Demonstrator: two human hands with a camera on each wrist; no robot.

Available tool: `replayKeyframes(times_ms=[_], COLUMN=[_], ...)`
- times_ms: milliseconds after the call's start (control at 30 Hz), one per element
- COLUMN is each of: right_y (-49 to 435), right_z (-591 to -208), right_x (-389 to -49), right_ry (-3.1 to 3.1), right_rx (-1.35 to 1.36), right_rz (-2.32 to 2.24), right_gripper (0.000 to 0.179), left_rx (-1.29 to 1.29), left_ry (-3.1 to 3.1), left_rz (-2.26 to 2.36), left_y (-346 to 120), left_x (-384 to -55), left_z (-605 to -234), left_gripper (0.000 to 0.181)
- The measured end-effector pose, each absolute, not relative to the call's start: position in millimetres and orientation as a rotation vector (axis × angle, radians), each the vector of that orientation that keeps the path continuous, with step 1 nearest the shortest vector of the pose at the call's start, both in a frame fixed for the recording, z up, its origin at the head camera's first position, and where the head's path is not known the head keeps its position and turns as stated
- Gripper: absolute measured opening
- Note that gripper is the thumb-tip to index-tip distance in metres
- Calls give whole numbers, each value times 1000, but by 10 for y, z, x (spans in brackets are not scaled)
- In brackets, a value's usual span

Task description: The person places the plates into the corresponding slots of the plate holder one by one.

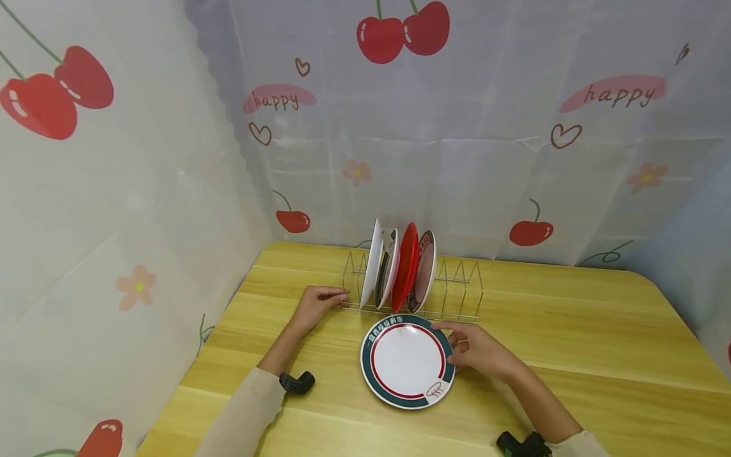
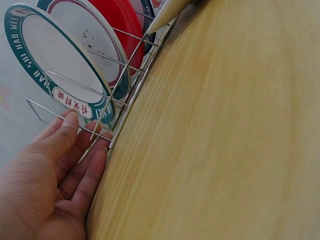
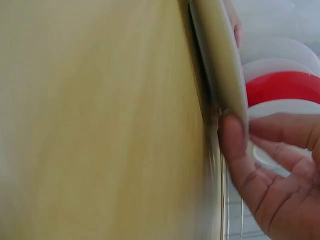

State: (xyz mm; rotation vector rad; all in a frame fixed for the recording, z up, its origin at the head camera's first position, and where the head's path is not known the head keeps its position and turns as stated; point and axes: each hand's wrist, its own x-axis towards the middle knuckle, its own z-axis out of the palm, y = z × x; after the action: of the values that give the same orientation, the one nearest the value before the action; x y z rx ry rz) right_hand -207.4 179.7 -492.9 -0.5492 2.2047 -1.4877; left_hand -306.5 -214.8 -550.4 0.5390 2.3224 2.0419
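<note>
A white plate with a green rim and a red ring [image 1: 408, 360] is in front of a wire plate rack [image 1: 461, 298]. My right hand [image 1: 478, 348] pinches its right edge, the thumb on one face and fingers on the other in the right wrist view. At the rack's left end my left hand [image 1: 321, 306] grips the wire frame between thumb and fingers, as the left wrist view shows. Several plates stand on edge in the rack: a white one with a green lettered rim [image 2: 60, 60], another white one [image 1: 389, 270], a red one [image 1: 407, 266] and a dark-rimmed one [image 1: 425, 273].
The rack stands near the back of a wooden table [image 1: 571, 343]. Behind it hangs a cloth printed with cherries [image 1: 457, 158], and another printed cloth [image 1: 143, 209] covers the left side. Rack slots [image 1: 451, 285] to the right of the dark-rimmed plate hold no plates.
</note>
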Motion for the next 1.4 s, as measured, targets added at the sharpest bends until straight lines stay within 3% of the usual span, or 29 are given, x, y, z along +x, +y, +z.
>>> replayKeyframes(times_ms=[533, 1400], right_y=[1926, 2177], right_z=[-4838, -4686], right_x=[-2118, -2150], right_ry=[2173, 1922], right_rx=[-507, -668], right_rz=[-1497, -1504], right_gripper=[37, 58], left_rx=[551, 578], left_ry=[2314, 2244], left_rz=[2054, 2099], left_y=[-2144, -2156], left_x=[-3056, -3063], left_z=[-5498, -5499], left_gripper=[19, 21])
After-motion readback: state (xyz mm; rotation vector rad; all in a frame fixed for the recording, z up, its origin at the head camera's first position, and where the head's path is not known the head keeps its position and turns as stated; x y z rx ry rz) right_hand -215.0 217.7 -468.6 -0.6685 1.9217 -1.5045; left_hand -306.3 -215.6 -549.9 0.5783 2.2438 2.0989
